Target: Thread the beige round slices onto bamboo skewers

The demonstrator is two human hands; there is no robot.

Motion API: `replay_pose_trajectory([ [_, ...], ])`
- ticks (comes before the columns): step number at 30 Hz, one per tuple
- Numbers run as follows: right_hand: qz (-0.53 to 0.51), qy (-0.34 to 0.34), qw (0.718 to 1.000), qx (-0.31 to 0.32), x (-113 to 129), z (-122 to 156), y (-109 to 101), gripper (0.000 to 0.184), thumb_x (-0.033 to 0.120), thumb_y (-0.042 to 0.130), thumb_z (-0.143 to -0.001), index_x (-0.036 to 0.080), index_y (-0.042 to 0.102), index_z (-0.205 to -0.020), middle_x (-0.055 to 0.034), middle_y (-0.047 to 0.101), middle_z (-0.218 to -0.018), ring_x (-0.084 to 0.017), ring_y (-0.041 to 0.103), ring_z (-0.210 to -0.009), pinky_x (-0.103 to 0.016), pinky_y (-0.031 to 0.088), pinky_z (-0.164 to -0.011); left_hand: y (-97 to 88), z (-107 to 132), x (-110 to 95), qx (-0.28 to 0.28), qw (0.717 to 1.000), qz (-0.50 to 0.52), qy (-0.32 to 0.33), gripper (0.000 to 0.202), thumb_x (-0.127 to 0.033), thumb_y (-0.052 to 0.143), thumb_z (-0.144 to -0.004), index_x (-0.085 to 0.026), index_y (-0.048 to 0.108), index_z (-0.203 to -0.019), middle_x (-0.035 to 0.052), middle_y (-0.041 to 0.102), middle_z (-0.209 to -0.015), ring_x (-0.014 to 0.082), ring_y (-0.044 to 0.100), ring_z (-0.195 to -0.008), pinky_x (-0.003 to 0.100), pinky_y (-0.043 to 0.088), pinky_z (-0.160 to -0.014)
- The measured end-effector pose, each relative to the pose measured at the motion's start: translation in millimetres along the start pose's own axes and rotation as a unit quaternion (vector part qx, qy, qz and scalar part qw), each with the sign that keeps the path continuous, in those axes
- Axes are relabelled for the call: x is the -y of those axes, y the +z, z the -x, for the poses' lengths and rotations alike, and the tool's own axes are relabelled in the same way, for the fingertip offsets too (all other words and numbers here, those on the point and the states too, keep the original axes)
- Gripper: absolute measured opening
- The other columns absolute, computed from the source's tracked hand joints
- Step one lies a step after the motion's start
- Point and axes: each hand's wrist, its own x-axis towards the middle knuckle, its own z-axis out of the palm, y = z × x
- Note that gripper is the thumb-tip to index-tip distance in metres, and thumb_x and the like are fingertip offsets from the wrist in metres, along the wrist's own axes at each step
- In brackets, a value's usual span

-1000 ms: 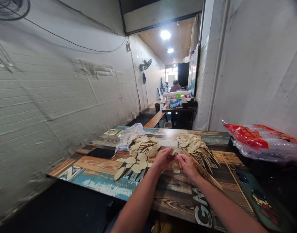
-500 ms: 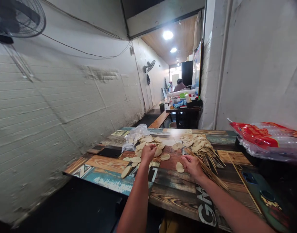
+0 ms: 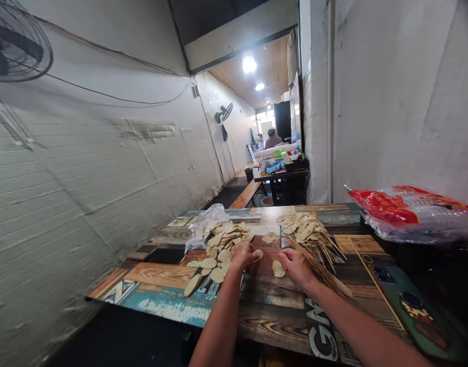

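My left hand (image 3: 246, 256) pinches a pale, thin oval slice (image 3: 258, 254) just above the table. To its left lies a heap of similar slices (image 3: 226, 237), with several loose ones spread in front of it. My right hand (image 3: 296, 266) is closed at the fingertips; what they hold, if anything, is too small to make out. Close below those fingertips is another pale slice (image 3: 278, 268). Thin wooden skewers (image 3: 321, 267) lie beside and partly behind my right hand. Beyond them is a pile of slices threaded on skewers (image 3: 304, 228).
A crumpled clear plastic bag (image 3: 207, 224) lies behind the left heap, near a dark flat object (image 3: 167, 255). At right are a green phone (image 3: 419, 311) and red-and-clear plastic packages (image 3: 405, 211). Farther back, a person (image 3: 272, 140) sits beyond a cluttered table (image 3: 281, 176).
My left hand has moved from the heap toward my right hand, with a slice now in its fingers. My right hand stays near the same place, and the view has shifted slightly.
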Motion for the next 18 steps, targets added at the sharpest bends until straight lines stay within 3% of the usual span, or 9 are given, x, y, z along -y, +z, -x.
replay_pose_trajectory([
  [3, 0.004, -0.009, 1.0, 0.001, 1.6, 1.8, 0.4, 0.036, 0.043, 0.047, -0.079, 0.016, 0.069, -0.071, -0.0014, 0.061, -0.054, -0.016, 0.055, -0.052, -0.025, 0.039, -0.053, 2.3, 1.0, 1.8, -0.019, 0.996, -0.091, -0.007, 0.03, -0.01, 0.081, -0.039, -0.023, 0.054, -0.046, -0.0044, 0.041, -0.044, 0.0218, 0.058, -0.072, 0.028, 0.041, -0.069],
  [6, 0.01, -0.018, 1.0, 0.005, 4.9, 2.3, -1.6, 0.035, 0.041, 0.047, -0.08, 0.015, 0.069, -0.071, -0.0023, 0.062, -0.055, -0.016, 0.055, -0.053, -0.026, 0.04, -0.053, 4.4, 0.5, 5.0, -0.031, 0.996, -0.087, 0.013, 0.023, -0.019, 0.08, -0.046, -0.021, 0.057, -0.047, -0.0033, 0.046, -0.045, 0.0169, 0.053, -0.061, 0.025, 0.037, -0.06],
  [9, 0.015, -0.029, 0.999, 0.041, 10.6, 3.0, -6.8, 0.033, 0.039, 0.049, -0.08, 0.016, 0.07, -0.07, -0.0012, 0.06, -0.052, -0.015, 0.052, -0.049, -0.024, 0.037, -0.049, 2.7, -3.1, 7.7, -0.044, 0.998, 0.049, -0.013, 0.02, -0.029, 0.077, -0.055, -0.018, 0.06, -0.053, -0.0027, 0.051, -0.047, 0.0127, 0.049, -0.052, 0.023, 0.035, -0.053],
  [13, 0.026, -0.062, 0.992, 0.107, 17.3, 4.6, -14.0, 0.031, 0.038, 0.054, -0.08, 0.017, 0.071, -0.066, 0.0003, 0.057, -0.046, -0.013, 0.048, -0.045, -0.024, 0.036, -0.046, -1.4, -9.2, 9.9, -0.013, 0.96, 0.27, -0.072, 0.025, -0.029, 0.08, -0.05, -0.015, 0.066, -0.065, -0.0015, 0.058, -0.055, 0.0104, 0.051, -0.049, 0.021, 0.036, -0.048],
  [18, 0.065, -0.077, 0.987, 0.122, 18.9, 7.0, -16.5, 0.029, 0.034, 0.055, -0.08, 0.018, 0.075, -0.066, -0.0027, 0.065, -0.055, -0.015, 0.053, -0.048, -0.024, 0.035, -0.046, -1.2, -13.6, 13.4, -0.031, 0.939, 0.337, -0.061, 0.034, -0.034, 0.085, -0.048, -0.013, 0.071, -0.071, 0.0007, 0.063, -0.061, 0.0087, 0.052, -0.051, 0.019, 0.037, -0.047],
])
